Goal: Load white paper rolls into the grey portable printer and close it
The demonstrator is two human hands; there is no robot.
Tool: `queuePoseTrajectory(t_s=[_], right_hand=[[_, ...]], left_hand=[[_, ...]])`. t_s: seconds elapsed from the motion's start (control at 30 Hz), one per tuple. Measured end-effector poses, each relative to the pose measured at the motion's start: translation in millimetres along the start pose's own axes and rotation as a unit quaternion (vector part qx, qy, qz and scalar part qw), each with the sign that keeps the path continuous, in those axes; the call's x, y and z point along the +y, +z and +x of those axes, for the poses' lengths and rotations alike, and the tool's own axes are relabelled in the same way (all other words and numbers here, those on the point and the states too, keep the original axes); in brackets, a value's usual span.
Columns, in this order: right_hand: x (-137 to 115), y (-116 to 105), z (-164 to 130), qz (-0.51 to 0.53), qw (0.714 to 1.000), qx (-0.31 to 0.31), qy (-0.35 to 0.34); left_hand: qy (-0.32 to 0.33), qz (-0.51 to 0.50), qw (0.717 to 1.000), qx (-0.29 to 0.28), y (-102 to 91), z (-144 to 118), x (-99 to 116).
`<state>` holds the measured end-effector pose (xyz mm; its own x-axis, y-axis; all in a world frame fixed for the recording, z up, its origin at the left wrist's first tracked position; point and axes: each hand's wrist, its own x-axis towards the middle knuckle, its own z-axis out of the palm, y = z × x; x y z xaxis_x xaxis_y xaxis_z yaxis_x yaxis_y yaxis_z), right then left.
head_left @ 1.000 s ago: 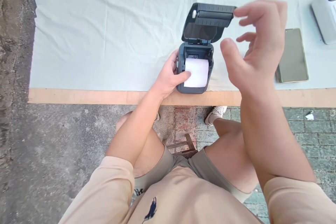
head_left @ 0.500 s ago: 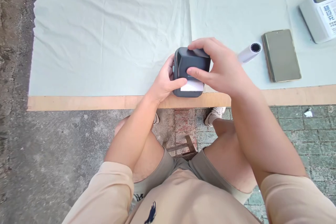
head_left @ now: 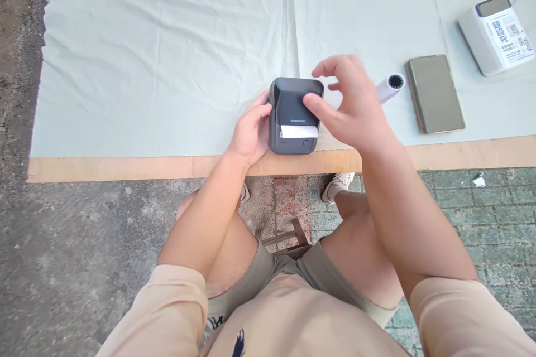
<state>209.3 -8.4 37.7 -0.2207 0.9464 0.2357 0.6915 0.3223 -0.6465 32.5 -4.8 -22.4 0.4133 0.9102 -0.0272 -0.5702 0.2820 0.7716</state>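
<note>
A dark grey label printer (head_left: 295,103) stands at the table's front edge, its lid level and down. A strip of white label paper (head_left: 298,132) sticks out of the slot across its front, above a round button. My left hand (head_left: 250,133) grips the printer's left side, thumb at the upper edge and the other fingers partly hidden. Over the printer's right side hovers my right hand (head_left: 354,106), fingers curved and apart, with nothing held. Its thumb tip overlaps the lid; whether it touches I cannot tell.
Right of my right hand lies a white cylindrical device (head_left: 390,89) with a dark round end. Beyond it are a phone in a case (head_left: 438,93) and a white box-shaped device with a printed label (head_left: 498,36). A pale cloth (head_left: 167,67) covers the table, whose wooden edge (head_left: 125,168) shows.
My right hand has lifted off the printer's lid and its fingers have opened. My left thumb has moved from the label paper to the printer's left side. The view has shifted slightly.
</note>
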Motion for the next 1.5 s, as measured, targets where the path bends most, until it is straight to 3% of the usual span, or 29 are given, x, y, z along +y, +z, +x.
queuePoseTrajectory(t_s=[0.07, 0.2, 0.3, 0.43, 0.5, 0.63, 0.73, 0.87, 1.07, 1.2, 1.37, 1.5], right_hand=[[-1, -10, -2, -0.012, 1.000, 0.020, 0.003], [-1, -23, -8, -0.036, 0.997, -0.063, -0.032], [0, -23, -10, -0.053, 0.993, -0.096, -0.044], [-2, -17, -9, -0.078, 0.992, -0.084, -0.051], [-2, -11, -7, -0.093, 0.993, -0.034, -0.061], [-5, 2, -4, -0.071, 0.983, 0.169, -0.029], [-9, 8, -3, 0.009, 0.977, 0.214, 0.001], [-11, 5, -3, 0.040, 0.986, 0.163, -0.018], [-9, -3, 2, -0.097, 0.995, 0.015, 0.016], [-9, -3, 3, -0.162, 0.983, -0.085, -0.020], [-14, 0, 6, -0.228, 0.968, -0.102, -0.019], [-21, -5, 5, -0.168, 0.984, -0.061, -0.016]], left_hand=[[-0.002, -0.014, 1.000, 0.009, 0.1, 1, 0], [-0.015, -0.032, 0.999, 0.015, 0.3, 2, 0], [-0.013, -0.027, 0.999, 0.029, 0.8, 2, 0], [-0.014, -0.020, 0.999, 0.037, 1.7, 3, 0], [-0.009, -0.030, 0.999, 0.038, 2.1, 3, 0], [-0.005, -0.020, 0.999, 0.032, 2.8, 3, -1], [0.001, 0.025, 0.999, 0.030, 2.4, 3, -2], [0.001, 0.030, 0.999, 0.029, 1.1, 4, -3], [-0.005, 0.044, 0.999, 0.008, 3.2, 2, -2], [0.004, 0.068, 0.997, -0.018, 5.7, -1, -1], [0.005, 0.067, 0.997, -0.024, 6.9, -2, -3], [-0.013, 0.050, 0.999, 0.011, 6.5, 0, -4]])
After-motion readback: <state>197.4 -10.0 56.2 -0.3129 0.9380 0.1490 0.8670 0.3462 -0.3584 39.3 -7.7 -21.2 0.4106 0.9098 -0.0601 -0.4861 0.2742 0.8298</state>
